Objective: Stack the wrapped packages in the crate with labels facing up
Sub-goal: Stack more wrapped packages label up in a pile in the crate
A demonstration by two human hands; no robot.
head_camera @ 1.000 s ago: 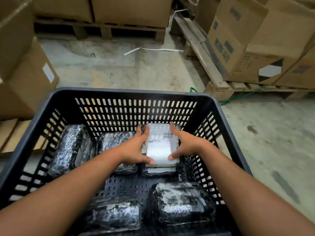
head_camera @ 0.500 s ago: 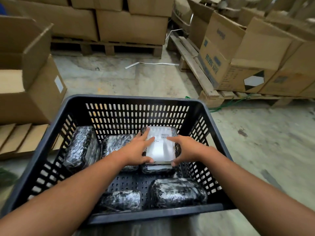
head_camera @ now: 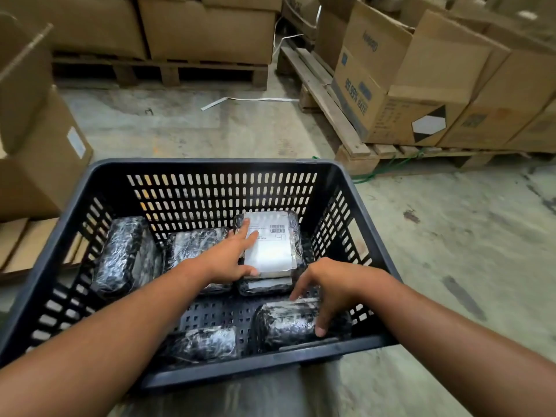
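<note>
A black perforated crate [head_camera: 192,165] stands on the floor in front of me. At its back right a plastic-wrapped package [head_camera: 272,251] lies label up on top of another package [head_camera: 264,285]. My left hand [head_camera: 228,257] holds the top package by its left edge, fingers flat on the label and thumb at the near edge. My right hand [head_camera: 328,287] arches over a dark wrapped package [head_camera: 282,326] at the near right, fingertips at its far edge and thumb on its near side. No label shows on that package.
Three more wrapped packages lie in the crate: one at the far left [head_camera: 120,254], one in the back middle [head_camera: 192,245], one near the front [head_camera: 207,341]. Cardboard boxes [head_camera: 391,85] on wooden pallets [head_camera: 328,100] ring the concrete floor, with another box [head_camera: 45,152] at the left.
My right hand has let go of the labelled package and moved toward me onto the near-right package. My left hand stays on the labelled package. The view has pulled back.
</note>
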